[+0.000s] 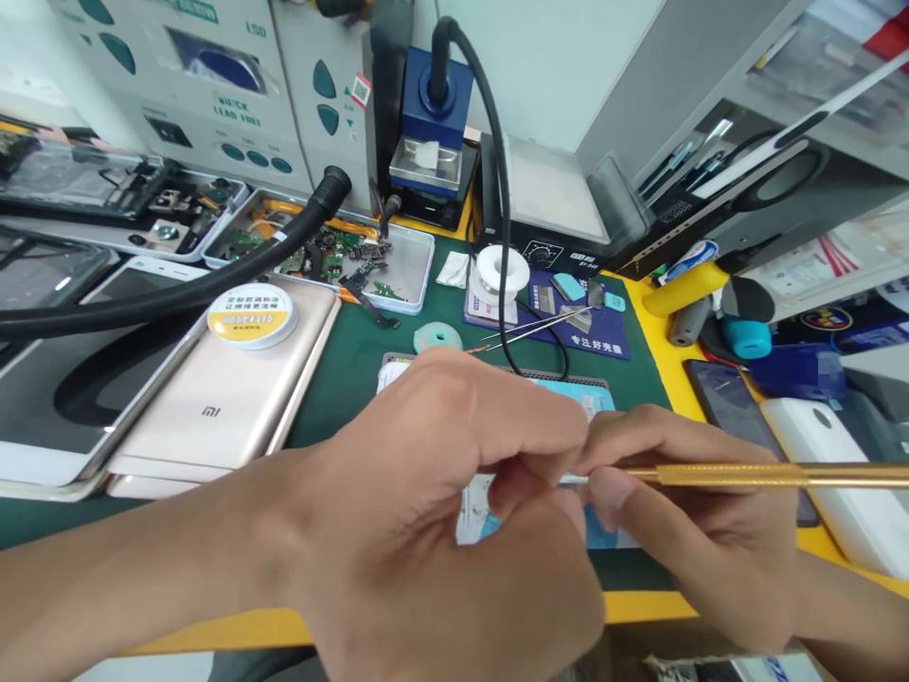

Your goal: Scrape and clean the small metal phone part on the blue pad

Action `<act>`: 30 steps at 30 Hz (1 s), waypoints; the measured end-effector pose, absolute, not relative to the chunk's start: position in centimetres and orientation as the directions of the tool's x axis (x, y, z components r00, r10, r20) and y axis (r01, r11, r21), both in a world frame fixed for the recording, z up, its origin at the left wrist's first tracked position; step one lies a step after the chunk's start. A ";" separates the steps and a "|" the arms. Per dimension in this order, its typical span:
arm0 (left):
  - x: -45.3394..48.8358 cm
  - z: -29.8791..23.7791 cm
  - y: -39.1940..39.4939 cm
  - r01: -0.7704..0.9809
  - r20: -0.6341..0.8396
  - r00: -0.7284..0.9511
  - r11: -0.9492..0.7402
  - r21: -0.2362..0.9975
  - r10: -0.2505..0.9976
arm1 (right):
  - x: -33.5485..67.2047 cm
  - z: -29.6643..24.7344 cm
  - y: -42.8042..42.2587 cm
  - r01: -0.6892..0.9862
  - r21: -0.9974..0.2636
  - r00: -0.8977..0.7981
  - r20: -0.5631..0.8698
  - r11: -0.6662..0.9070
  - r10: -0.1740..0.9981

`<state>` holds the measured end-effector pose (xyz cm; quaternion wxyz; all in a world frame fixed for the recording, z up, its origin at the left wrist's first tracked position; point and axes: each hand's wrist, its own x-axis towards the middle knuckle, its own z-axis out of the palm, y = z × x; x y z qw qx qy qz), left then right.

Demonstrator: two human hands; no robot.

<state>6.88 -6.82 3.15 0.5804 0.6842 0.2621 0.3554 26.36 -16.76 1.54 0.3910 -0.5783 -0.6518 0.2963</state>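
My left hand (433,493) is curled in front of me, thumb and fingers pinched on the thin metal tip of a gold-coloured tool (745,475). My right hand (696,511) grips the same tool just behind the tip. Its long gold handle runs off the right edge of the view. Both hands hover over a light blue and white board (597,398) lying on the green mat (355,369). Whatever sits between my fingertips is hidden.
A gold phone back (213,407) with a round yellow-labelled tin (251,314) lies at left. A tray of small parts (404,270) and a thick black hose (177,294) are behind. Solder spool (501,273), tweezers (540,327), dark phone (731,407), rework station (213,85).
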 end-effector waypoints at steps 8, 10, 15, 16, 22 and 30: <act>6.3 1.4 -6.4 -0.079 0.237 0.758 -0.276 0.958 0.608 | 26.7 0.7 -16.8 0.507 -0.831 -0.066 0.228 0.229 0.971; 6.1 1.4 -6.1 -0.099 0.239 0.783 -0.264 0.959 0.574 | 26.6 0.7 -16.6 0.515 -0.824 -0.061 0.239 0.236 0.969; 5.7 2.4 -5.9 0.044 0.108 0.818 -0.250 0.967 0.564 | 26.2 0.7 -16.3 0.415 -0.872 -0.050 0.262 0.259 0.964; 5.6 2.5 -6.0 0.050 0.096 0.822 -0.239 0.970 0.562 | 26.1 0.6 -16.3 0.379 -0.885 -0.047 0.273 0.270 0.961; 5.0 1.5 -5.6 -0.018 0.125 0.852 -0.210 0.978 0.509 | 26.3 0.6 -16.2 0.339 -0.912 -0.073 0.219 0.231 0.973; 5.3 1.4 -5.7 -0.081 0.190 0.829 -0.223 0.971 0.526 | 26.2 0.4 -15.8 0.257 -0.949 -0.044 0.175 0.181 0.984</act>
